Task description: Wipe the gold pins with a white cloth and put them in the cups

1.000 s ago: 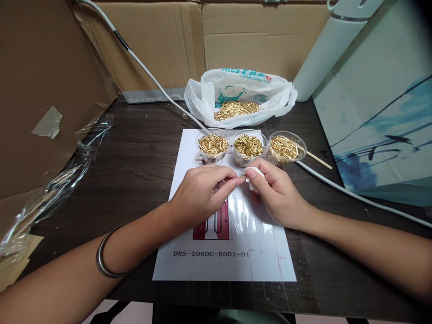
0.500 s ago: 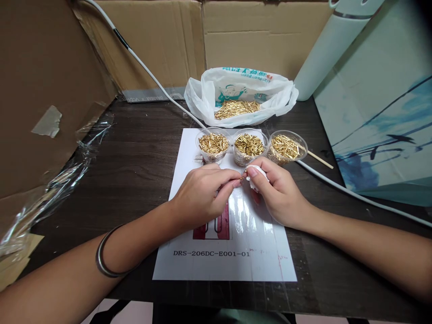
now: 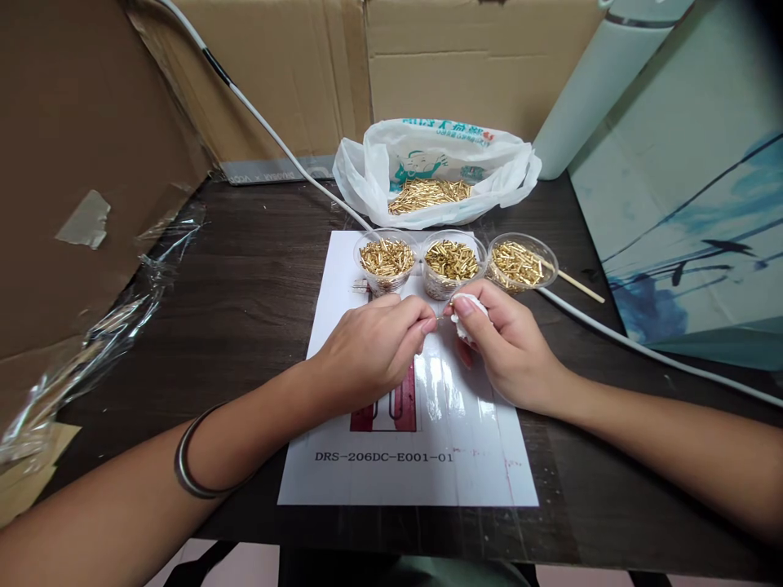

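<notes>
Over paper [image 3: 404, 487], right fingers [image 3: 483, 328] grip white wad [image 3: 461, 329]

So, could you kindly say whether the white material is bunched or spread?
Bunched: the white material forms a crumpled lump in the right hand, though part is hidden.

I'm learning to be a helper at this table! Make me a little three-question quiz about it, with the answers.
1. How many clear cups hold gold-coloured pieces?
2. True or false: the plastic bag stands beyond the cups, farther from the person.
3. Which of the person's hands holds a crumpled white wad?

Key:
1. Three.
2. True.
3. The right hand.
</notes>
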A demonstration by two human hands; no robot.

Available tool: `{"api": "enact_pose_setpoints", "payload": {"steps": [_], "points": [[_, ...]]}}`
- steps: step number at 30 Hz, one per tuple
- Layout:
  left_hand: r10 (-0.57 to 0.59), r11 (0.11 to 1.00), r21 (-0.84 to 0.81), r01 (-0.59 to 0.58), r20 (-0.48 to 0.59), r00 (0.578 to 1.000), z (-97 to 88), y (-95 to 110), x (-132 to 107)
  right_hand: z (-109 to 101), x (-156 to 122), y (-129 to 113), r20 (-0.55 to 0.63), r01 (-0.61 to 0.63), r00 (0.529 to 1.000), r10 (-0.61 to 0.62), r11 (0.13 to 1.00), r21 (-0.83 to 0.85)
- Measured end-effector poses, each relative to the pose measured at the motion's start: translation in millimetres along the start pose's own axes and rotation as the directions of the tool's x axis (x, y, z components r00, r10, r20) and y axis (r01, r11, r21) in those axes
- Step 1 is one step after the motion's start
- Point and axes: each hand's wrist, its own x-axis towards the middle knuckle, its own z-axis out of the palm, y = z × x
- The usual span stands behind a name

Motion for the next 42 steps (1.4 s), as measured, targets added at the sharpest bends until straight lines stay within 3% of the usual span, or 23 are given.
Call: {"api": "enact_pose_setpoints", "payload": {"steps": [8, 16, 20, 23, 34, 39, 42], "points": [[0.018, 0.999, 0.039, -0.018, -0.010, 1.000, 0.7, 0.2, -1.9, -2.3, 1.1, -4.1, 0.083, -0.001, 0.997, 0.004, 0.999, -0.033], [0.063, 0.974, 0.214, -0.072, 0.049, 0.997, 1.4, 1.2, -1.6, -1.0, 0.5, -4.0, 0.099, 0.006, 0.995, -0.005, 1.000, -0.011], [0.055, 0.990, 0.130, -0.057, 0.019, 0.998, 1.1, 0.2, -1.8, -0.8, -0.1, -3.0, 0.034, -0.019, 0.999, 0.019, 0.999, -0.027], [0.037, 0.996, 0.086, -0.035, -0.029, 0.999, 2.1, -0.3, -2.5, -1.5, -0.1, -3.5, 0.058, -0.006, 0.998, 0.008, 0.999, -0.043], [0.113, 0.973, 0.206, -0.104, -0.035, 0.993, 5.4, -1.7, -3.1, -1.3, 0.6, -5.1, 0.103, 0.020, 0.995, -0.017, 0.999, -0.028], [0.139, 0.979, 0.160, -0.126, -0.074, 0.988, 3.8, -2.1, -3.4, -1.2, -0.6, -2.7, 0.047, -0.006, 0.999, 0.007, 1.000, -0.016], [0.108, 0.990, 0.096, -0.101, -0.068, 0.992, 1.6, -0.7, -3.8, -1.6, -0.7, -2.4, 0.073, -0.015, 0.997, 0.016, 1.000, -0.018]]}}
